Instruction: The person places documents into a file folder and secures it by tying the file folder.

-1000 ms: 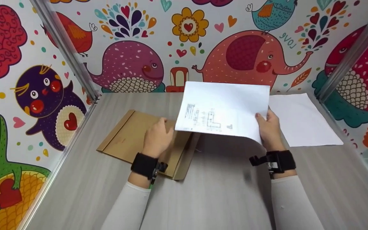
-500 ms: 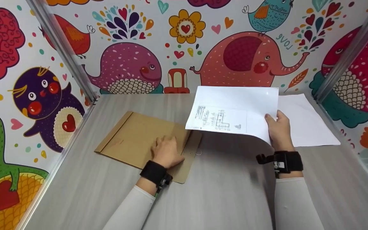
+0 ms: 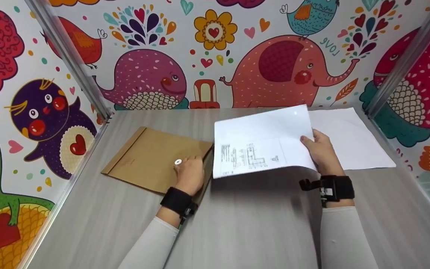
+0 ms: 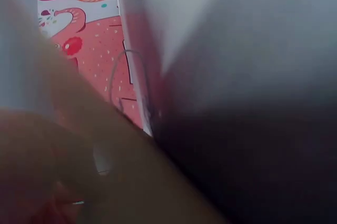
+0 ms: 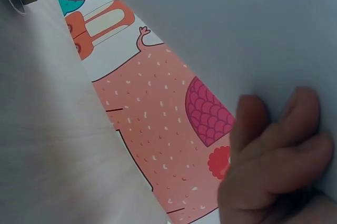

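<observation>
A brown envelope (image 3: 147,158) lies flat on the grey table (image 3: 245,224), left of centre, with a white button (image 3: 178,161) on its face. My left hand (image 3: 189,175) is at the envelope's right end, fingers curled at its raised edge beside the button. My right hand (image 3: 317,149) holds a white printed sheet (image 3: 263,145) by its right edge, thumb on top, above the table. The sheet's left edge hangs just right of the envelope's end. In the right wrist view my fingers (image 5: 274,150) lie under the sheet (image 5: 253,23). The left wrist view is blurred.
A second white sheet (image 3: 353,138) lies on the table at the back right, partly under the held sheet. Walls with colourful animal pictures (image 3: 286,67) close the table in at the back and both sides, with metal posts (image 3: 69,63) in the corners.
The held sheet has come down and leftwards, its left edge now near the envelope's end. My left hand has curled at that end, the edge has lifted, and the white button now shows.
</observation>
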A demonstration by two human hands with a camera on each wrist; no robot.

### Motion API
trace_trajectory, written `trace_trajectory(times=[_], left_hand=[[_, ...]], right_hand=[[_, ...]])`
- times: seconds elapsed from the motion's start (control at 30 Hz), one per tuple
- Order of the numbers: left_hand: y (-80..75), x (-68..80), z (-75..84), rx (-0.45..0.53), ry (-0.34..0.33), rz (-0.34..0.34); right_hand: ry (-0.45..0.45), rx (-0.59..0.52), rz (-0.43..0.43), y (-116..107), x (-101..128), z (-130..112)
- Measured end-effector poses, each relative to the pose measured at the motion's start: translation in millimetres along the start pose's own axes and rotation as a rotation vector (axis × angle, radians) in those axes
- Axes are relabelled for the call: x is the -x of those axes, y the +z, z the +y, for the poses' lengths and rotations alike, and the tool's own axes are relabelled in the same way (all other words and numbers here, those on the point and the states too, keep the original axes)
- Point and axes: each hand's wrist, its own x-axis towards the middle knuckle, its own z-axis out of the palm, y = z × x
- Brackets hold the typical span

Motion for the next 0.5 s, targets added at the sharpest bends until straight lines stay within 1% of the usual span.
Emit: trace_trajectory(times=[0.07,0.2,0.27,0.33,0.43,0.5], left_hand=[[-2.8,-3.0,-4.0,0.044,-0.018,0.011],[-9.5,-7.5,-11.6,0.13,-0.045,0.065],[-12.7,-10.1,-13.9,0.164,-0.039,0.111],[-16.1,-14.0,-14.5,0.193,-0.035,0.142],[-20.8,-21.1,-13.9,0.239,-0.037,0.168],[-22.6,-25.4,-13.6,0.259,-0.056,0.167]], right_hand=[[0.0,0.011,-0.034,3.9,-1.5,0.2],[-0.01,0.039,-0.07,16.5,-4.6,1.0],[-0.013,0.051,-0.08,22.4,-5.1,1.3],[-0.019,0.057,-0.084,26.2,-4.5,0.9],[-0.022,0.061,-0.083,26.9,-3.8,0.8],[-0.015,0.06,-0.084,25.8,-4.3,1.2]])
